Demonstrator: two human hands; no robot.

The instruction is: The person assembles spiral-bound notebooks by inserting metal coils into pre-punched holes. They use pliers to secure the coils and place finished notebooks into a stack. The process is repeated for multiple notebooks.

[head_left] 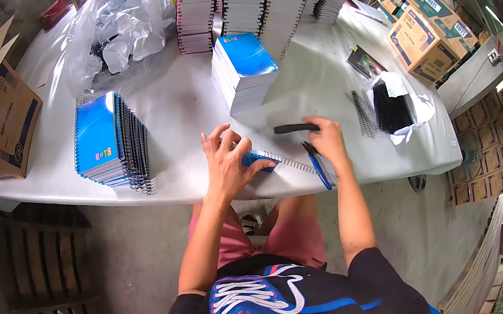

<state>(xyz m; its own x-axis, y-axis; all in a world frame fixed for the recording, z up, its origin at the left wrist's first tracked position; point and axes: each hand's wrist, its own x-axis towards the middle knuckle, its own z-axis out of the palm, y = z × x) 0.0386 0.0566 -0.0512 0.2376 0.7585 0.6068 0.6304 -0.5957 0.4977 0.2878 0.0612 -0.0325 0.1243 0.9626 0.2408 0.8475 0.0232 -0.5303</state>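
Observation:
A small blue-covered notebook (257, 159) lies near the table's front edge, partly hidden by my left hand (227, 164). The left thumb presses on its cover while the fingers curl at its far side. A thin wire spiral (289, 163) runs from the notebook toward the right. My right hand (327, 138) pinches a dark bar-shaped tool (295, 128), whose exact kind I cannot make out. Just below the right fingers are blue-handled pliers (318, 169), tilted across the spiral's end; whether the hand touches them is unclear.
Spiral-bound blue notebooks (97, 135) are stacked left, and a blue-topped pile (244, 66) stands ahead. Taller notebook stacks (199, 7) rise behind. Black spirals (392, 107) lie in white wrapping at right. A plastic bag (120, 33) and open carton (5, 120) occupy the left.

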